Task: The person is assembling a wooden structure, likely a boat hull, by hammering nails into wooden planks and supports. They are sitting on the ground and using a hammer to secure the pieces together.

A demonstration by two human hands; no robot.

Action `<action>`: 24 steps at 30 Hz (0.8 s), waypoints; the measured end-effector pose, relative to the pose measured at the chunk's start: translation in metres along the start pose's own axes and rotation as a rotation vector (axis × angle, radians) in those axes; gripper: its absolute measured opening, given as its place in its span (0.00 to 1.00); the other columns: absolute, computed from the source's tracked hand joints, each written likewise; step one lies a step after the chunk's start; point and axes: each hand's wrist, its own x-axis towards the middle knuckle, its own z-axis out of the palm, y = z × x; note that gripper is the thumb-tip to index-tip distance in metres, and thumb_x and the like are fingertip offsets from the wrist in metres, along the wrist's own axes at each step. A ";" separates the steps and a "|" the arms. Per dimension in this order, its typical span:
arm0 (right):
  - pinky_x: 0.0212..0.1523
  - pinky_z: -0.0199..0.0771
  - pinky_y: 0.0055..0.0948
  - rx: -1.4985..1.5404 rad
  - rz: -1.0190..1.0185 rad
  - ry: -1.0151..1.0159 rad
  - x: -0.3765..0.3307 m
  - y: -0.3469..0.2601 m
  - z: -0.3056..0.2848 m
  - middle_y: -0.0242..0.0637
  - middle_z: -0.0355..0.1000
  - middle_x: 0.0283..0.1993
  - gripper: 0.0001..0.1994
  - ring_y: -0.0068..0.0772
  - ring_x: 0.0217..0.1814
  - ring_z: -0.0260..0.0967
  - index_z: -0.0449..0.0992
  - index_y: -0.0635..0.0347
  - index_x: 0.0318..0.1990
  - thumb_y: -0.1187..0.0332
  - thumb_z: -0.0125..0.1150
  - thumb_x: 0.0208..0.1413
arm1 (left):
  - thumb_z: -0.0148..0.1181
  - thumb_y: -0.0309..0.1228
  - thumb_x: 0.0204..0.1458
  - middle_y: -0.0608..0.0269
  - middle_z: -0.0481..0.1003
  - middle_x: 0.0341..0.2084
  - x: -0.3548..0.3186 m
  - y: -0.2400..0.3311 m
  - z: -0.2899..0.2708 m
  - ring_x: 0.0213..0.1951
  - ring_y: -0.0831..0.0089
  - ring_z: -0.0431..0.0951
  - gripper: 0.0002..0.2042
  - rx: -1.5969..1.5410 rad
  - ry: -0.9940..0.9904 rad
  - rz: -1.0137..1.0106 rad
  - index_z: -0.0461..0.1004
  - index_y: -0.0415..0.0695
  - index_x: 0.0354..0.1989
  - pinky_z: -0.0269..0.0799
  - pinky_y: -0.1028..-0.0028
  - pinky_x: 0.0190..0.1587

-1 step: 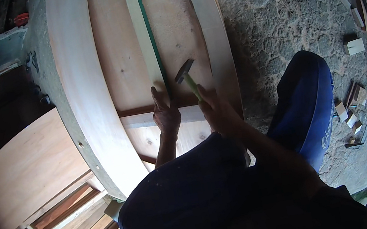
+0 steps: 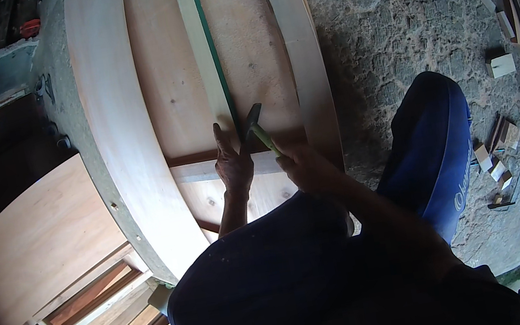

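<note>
Read clock positions with 12 o'clock straight away from your body. Your right hand [image 2: 306, 165] is closed around the green handle [image 2: 267, 142] of the hammer [image 2: 259, 132], at about 3 o'clock from your left hand [image 2: 235, 168]. The left hand lies at the near end of the pale wooden strip [image 2: 200, 41], one finger extended toward 12 o'clock; whether it grips or only steadies the strip cannot be told. The strip runs toward 12 o'clock over the broad wooden panel [image 2: 165, 61], its green edge [image 2: 215, 59] on the 3 o'clock side. The hammer head [image 2: 253, 115] sits at 1 o'clock from the left hand, near that edge; contact cannot be confirmed.

Handling: expect the hammer to be rigid and head-heavy; grasp the handle well back, with a full wrap. Treat the strip as light and fairly stiff, but slender enough to flex or slide sideways. Steady it from its 9 o'clock side, fingers clear of the head. Expect the crosspiece [image 2: 196, 172], running from 9 to 3 o'clock, to be stiff
</note>
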 end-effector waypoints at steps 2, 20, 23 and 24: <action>0.34 0.77 0.39 -0.027 0.073 -0.113 0.003 -0.003 -0.003 0.52 0.74 0.31 0.27 0.41 0.29 0.76 0.56 0.64 0.72 0.64 0.49 0.69 | 0.64 0.39 0.57 0.43 0.51 0.73 0.002 -0.038 -0.007 0.74 0.48 0.51 0.45 -0.190 -0.019 0.182 0.40 0.47 0.77 0.50 0.51 0.72; 0.26 0.71 0.31 -0.046 0.119 0.118 0.019 -0.022 -0.008 0.41 0.71 0.26 0.25 0.25 0.24 0.70 0.57 0.65 0.71 0.66 0.46 0.70 | 0.62 0.43 0.55 0.61 0.41 0.78 -0.003 -0.070 0.001 0.76 0.41 0.25 0.40 -0.076 -0.164 -0.132 0.50 0.58 0.76 0.17 0.28 0.65; 0.33 0.73 0.36 -0.107 0.198 -0.248 0.013 0.000 -0.003 0.46 0.73 0.30 0.26 0.34 0.33 0.74 0.57 0.67 0.71 0.64 0.47 0.70 | 0.62 0.42 0.55 0.61 0.40 0.78 -0.007 -0.082 0.011 0.76 0.40 0.25 0.39 -0.079 -0.141 -0.105 0.51 0.59 0.75 0.17 0.27 0.64; 0.38 0.74 0.39 -0.111 0.178 -0.160 0.018 -0.016 -0.009 0.49 0.74 0.31 0.27 0.40 0.36 0.76 0.57 0.68 0.71 0.64 0.48 0.69 | 0.62 0.42 0.56 0.61 0.40 0.78 -0.009 -0.088 0.009 0.76 0.40 0.25 0.39 -0.076 -0.125 -0.109 0.51 0.59 0.75 0.17 0.27 0.64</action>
